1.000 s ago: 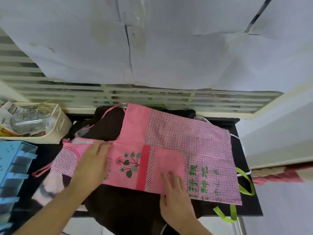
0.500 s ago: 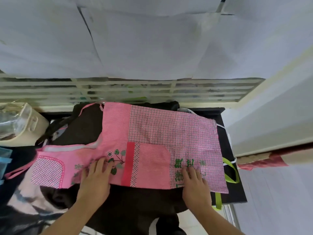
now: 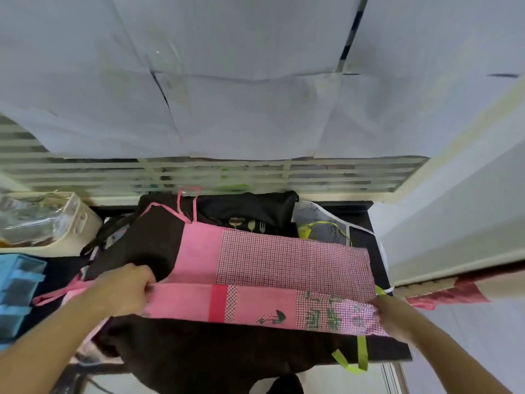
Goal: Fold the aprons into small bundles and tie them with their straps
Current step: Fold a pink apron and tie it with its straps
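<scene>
Pink apron [image 3: 284, 263] was only lengthwise half-folded; left hand [image 3: 122, 291] and right hand [image 3: 390, 317] pinched its near edge; bundling and strap-tying remained.

Pink apron [image 3: 284, 263]: matt woven cloth, part plain, part gingham check.
Dark apron [image 3: 199, 354]: matt brown cloth.
Green straps [image 3: 361, 354]: smooth ribbon.
Basket [image 3: 82, 226]: cream plastic, slightly glossy.
Window covering [image 3: 255, 109]: matt paper sheets.
</scene>
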Tool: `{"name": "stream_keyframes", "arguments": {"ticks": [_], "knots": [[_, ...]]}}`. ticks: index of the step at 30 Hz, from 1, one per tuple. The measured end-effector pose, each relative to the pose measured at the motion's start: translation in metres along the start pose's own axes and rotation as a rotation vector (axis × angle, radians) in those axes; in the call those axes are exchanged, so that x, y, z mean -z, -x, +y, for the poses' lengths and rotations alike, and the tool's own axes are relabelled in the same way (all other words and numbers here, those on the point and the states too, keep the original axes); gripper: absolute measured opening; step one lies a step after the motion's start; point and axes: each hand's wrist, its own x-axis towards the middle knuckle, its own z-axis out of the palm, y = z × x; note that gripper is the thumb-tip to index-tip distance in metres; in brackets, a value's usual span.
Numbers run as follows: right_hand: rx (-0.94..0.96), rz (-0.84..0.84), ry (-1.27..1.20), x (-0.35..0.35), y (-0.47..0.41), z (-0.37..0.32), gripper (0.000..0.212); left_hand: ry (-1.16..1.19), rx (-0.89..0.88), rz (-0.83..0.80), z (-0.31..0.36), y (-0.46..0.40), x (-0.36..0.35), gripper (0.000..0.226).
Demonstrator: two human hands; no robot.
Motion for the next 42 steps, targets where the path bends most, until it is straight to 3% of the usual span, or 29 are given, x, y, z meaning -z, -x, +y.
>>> {"name": "stream_keyframes", "arguments": {"ticks": [4, 9, 13, 16, 20, 22, 24, 26, 29, 32, 35, 38, 40, 42], "knots": [[-0.104, 0.073, 0.034, 0.022, -0.017, 0.022, 0.021, -0.036, 0.114, 0.112, -0.020, -0.005, 0.033, 0.024], [-0.148, 0.248, -0.345, 0.034, -0.022, 0.008, 0.018, 0.064, 0.229, 0.375, -0.011, -0.016, 0.047, 0.013], [-0.248, 0.361, -0.623, 0.034, -0.033, 0.003, 0.012, 0.143, 0.277, 0.418, -0.012, -0.039, 0.036, 0.013], [-0.283, 0.408, -0.744, 0.039, -0.044, 0.001, 0.014, 0.163, 0.231, 0.547, -0.012, -0.058, 0.024, 0.007], [-0.318, 0.481, -0.778, 0.047, -0.057, -0.004, 0.017, 0.046, 0.166, 0.777, -0.004, -0.068, 0.016, 0.029], [-0.373, 0.554, -0.671, 0.042, -0.059, -0.012, 0.025, 0.040, 0.135, 0.813, 0.017, -0.062, 0.018, 0.038], [-0.372, 0.624, -0.456, 0.029, -0.058, -0.033, 0.049, 0.103, 0.030, 0.749, 0.047, -0.055, 0.008, 0.048], [-0.231, 0.634, -0.310, 0.013, -0.049, -0.070, 0.066, 0.225, -0.140, 0.589, 0.085, -0.046, -0.011, 0.045], [0.174, 0.506, -0.218, -0.018, -0.032, -0.145, 0.067, 0.273, -0.336, 0.408, 0.130, -0.044, -0.046, 0.047], [0.462, 0.352, -0.098, -0.058, -0.026, -0.185, 0.059, 0.207, -0.216, 0.290, 0.139, -0.054, -0.071, 0.062], [0.338, 0.294, -0.040, -0.081, -0.044, -0.155, 0.066, 0.190, -0.025, 0.262, 0.103, -0.068, -0.087, 0.075], [0.239, 0.281, -0.001, -0.074, -0.049, -0.123, 0.075, 0.268, 0.035, 0.247, 0.064, -0.071, -0.089, 0.078], [0.195, 0.204, -0.035, -0.060, -0.050, -0.124, 0.081, 0.403, 0.072, 0.320, 0.058, -0.070, -0.077, 0.066], [0.159, 0.144, -0.066, -0.048, -0.051, -0.134, 0.086, 0.746, 0.185, 0.439, 0.064, -0.071, -0.051, 0.040]]}}
